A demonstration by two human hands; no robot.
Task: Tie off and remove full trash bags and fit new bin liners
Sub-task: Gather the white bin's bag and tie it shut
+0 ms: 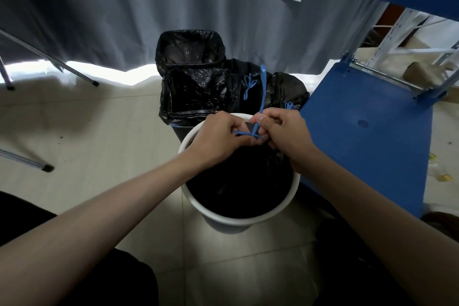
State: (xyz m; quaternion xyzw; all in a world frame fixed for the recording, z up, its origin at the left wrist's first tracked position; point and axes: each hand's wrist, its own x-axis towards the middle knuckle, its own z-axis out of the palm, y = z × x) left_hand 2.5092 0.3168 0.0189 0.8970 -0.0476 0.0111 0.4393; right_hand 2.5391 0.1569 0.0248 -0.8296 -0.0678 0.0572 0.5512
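A round white bin stands on the floor in front of me with a black trash bag inside it. Above the bag's gathered top, my left hand and my right hand both pinch the bag's blue drawstring. One strand runs flat between my fingers; another rises straight up from my right hand. The string crosses itself between the hands. Whether a knot has formed there is hidden by my fingers.
Behind the white bin stands a square bin with a fresh black liner. Two tied black bags with blue strings lie beside it. A blue metal shelf crowds the right side. Grey curtain hangs behind; metal legs at left.
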